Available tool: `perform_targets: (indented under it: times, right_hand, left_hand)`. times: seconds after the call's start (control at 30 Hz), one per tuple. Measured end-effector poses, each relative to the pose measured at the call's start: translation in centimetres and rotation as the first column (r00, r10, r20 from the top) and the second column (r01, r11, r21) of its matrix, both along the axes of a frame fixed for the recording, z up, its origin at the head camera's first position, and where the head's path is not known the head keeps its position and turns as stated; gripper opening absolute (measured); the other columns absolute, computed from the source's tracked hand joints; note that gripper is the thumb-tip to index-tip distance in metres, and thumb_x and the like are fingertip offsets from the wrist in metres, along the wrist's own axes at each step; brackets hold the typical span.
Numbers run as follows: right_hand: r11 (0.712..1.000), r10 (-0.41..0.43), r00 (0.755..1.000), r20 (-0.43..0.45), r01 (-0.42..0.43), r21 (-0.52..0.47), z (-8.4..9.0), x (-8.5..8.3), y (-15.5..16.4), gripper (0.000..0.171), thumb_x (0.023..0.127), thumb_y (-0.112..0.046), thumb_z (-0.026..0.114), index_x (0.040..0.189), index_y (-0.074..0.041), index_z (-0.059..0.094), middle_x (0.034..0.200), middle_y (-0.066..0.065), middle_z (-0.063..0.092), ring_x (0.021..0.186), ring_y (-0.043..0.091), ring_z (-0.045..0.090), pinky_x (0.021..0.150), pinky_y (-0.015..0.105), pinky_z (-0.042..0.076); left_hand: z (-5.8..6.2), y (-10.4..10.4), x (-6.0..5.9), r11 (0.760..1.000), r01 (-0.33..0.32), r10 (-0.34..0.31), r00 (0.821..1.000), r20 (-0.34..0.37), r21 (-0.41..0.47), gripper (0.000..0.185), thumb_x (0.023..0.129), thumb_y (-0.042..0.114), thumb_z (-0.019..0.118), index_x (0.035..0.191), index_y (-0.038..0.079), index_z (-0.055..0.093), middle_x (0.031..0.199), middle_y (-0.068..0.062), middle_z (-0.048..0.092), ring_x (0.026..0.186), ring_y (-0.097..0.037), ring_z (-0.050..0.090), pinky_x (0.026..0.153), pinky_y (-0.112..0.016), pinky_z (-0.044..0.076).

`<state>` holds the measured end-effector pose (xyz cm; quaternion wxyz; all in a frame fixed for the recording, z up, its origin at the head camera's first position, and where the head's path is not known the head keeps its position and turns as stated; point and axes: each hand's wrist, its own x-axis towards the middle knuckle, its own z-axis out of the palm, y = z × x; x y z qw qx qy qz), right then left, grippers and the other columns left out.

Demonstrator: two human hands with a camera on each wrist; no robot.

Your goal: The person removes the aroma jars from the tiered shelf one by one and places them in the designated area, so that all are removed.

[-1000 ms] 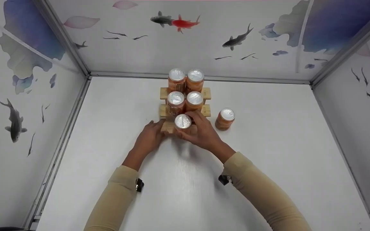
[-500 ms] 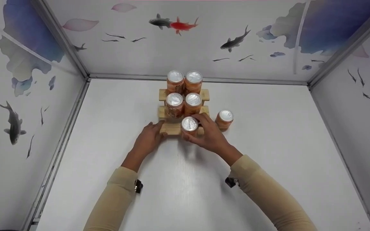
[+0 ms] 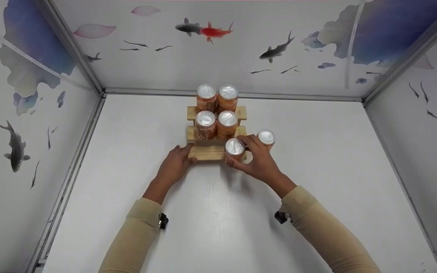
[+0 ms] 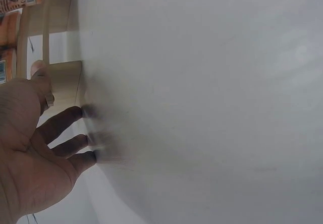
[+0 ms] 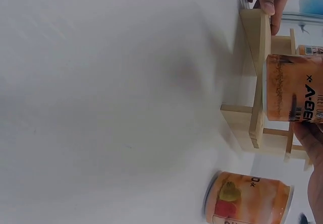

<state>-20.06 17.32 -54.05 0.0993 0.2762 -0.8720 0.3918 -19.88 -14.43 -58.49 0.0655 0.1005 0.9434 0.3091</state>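
A small wooden stepped rack [image 3: 206,153] stands on the white table. My left hand [image 3: 175,163] grips the left end of its lowest step; the left wrist view shows the other fingers [image 4: 68,146] spread down to the table. In my right hand [image 3: 258,161] is an orange drink can [image 3: 235,147], upright at the right end of that step, thumb on one side and fingers on the other. The right wrist view shows this can [image 5: 292,88] standing over the step's board. Two cans [image 3: 206,129] fill the middle step, and two more [image 3: 206,100] the top one.
Another orange can [image 3: 266,137] stands on the table right of the rack, partly behind my right hand. White printed panels [image 3: 218,64] with metal frame rails enclose the table at the back and both sides.
My right hand has moved the held can rightward along the lowest step, from near its middle to its right end. The left hand stays at the rack's left end.
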Motion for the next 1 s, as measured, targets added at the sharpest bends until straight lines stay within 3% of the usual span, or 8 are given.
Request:
perform_targets:
  times: [0.27,0.43,0.77,1.0]
  right_hand:
    - [0.998,-0.047,0.999,0.0,0.047,0.031,0.1,-0.1,1.6,0.071,0.086,-0.033,0.098,0.142,-0.005,0.064,0.129,0.014,0.066,0.116,0.028,0.07,0.09,0.052,0.068]
    - [0.997,-0.071,0.997,0.0,0.071,0.042,0.2,-0.1,2.4,0.071,0.087,-0.034,0.098,0.141,-0.006,0.063,0.13,0.012,0.067,0.12,0.028,0.071,0.096,0.05,0.067]
    - [0.999,-0.042,0.999,-0.001,0.042,-0.027,0.1,-0.1,4.0,0.07,0.085,-0.025,0.099,0.138,-0.002,0.059,0.129,0.013,0.066,0.117,0.028,0.075,0.087,0.045,0.07]
    - [0.997,-0.06,0.998,0.004,0.06,-0.038,0.1,0.1,4.9,0.071,0.083,-0.02,0.1,0.138,-0.001,0.059,0.133,0.015,0.067,0.12,0.028,0.076,0.091,0.045,0.069]
  left_hand:
    - [0.0,0.0,0.0,1.0,-0.004,0.004,1.0,0.01,-0.011,0.065,0.112,0.042,0.063,0.169,0.013,0.047,0.162,-0.026,0.057,0.16,-0.052,0.043,0.128,-0.066,0.042]
    - [-0.1,-0.1,0.0,1.0,-0.009,0.009,1.0,0.008,-0.011,0.066,0.112,0.042,0.064,0.168,0.014,0.047,0.162,-0.028,0.057,0.159,-0.052,0.044,0.127,-0.066,0.042]
    - [-0.1,-0.1,0.0,1.0,-0.015,0.015,1.0,0.028,-0.008,0.065,0.112,0.043,0.062,0.169,0.015,0.046,0.165,-0.024,0.056,0.162,-0.05,0.041,0.129,-0.065,0.04]
    - [0.2,-0.1,0.0,1.0,-0.019,0.019,0.999,0.038,-0.001,0.066,0.112,0.043,0.062,0.17,0.016,0.045,0.167,-0.027,0.051,0.163,-0.049,0.039,0.13,-0.065,0.04]
